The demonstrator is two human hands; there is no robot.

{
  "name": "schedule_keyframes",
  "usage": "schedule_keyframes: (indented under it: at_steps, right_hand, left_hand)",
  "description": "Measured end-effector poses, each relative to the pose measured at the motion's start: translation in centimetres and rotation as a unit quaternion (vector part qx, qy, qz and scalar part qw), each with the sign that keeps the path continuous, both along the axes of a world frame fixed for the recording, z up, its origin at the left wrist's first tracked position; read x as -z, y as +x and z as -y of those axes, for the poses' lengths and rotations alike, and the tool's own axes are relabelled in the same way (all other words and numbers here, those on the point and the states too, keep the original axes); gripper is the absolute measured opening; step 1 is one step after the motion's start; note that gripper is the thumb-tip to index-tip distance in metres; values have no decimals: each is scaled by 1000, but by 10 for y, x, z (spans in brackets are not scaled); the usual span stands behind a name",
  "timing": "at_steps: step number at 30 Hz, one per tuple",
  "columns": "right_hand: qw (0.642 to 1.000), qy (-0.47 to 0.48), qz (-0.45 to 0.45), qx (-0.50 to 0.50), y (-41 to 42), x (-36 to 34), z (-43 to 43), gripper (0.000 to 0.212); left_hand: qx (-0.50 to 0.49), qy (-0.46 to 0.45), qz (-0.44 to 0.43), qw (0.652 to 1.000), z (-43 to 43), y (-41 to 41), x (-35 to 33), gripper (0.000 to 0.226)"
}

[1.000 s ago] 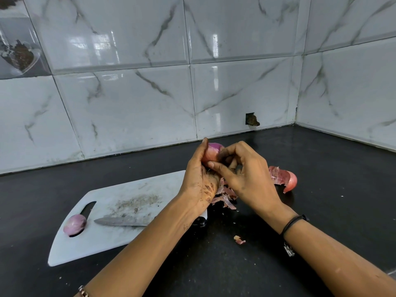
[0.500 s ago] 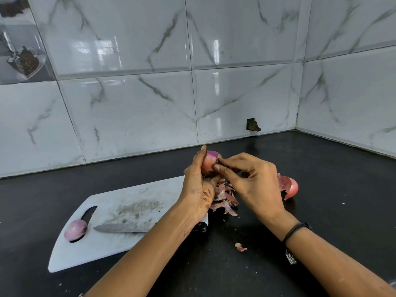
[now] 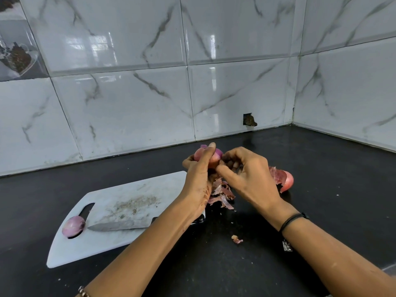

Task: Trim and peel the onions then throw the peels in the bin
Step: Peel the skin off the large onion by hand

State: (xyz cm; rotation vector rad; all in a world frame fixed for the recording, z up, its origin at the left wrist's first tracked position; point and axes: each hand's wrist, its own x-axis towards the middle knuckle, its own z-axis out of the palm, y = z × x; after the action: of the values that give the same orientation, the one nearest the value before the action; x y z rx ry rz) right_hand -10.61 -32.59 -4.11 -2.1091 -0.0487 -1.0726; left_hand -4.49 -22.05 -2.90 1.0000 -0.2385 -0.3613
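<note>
Peeling red onion [image 3: 206, 156] mid-air, above peel pile [image 3: 220, 192].
Left hand [image 3: 198, 179] clamps it steady; right hand [image 3: 246, 174] fingertips pinch skin so scraps drop there.

Black wristband [image 3: 291, 219] (charm attached)

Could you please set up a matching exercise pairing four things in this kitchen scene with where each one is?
Things:
1. knife
2. peeled onion
3. onion being peeled
4. heap of peels

Places:
A. held up in the left hand, with the right hand picking at it
B. on the black counter, just below the hands
C. at the handle slot of the cutting board
D. flat along the board's near part

Pairs: 1-D, 2-C, 3-A, 4-B
</note>
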Motion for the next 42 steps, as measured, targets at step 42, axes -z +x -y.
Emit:
schedule_keyframes:
  at_steps: [42]
  right_hand:
    - [996, -79, 38, 18, 2, 0, 5, 11]
  left_hand:
    - [27, 48, -21, 998, -24, 19, -7, 63]
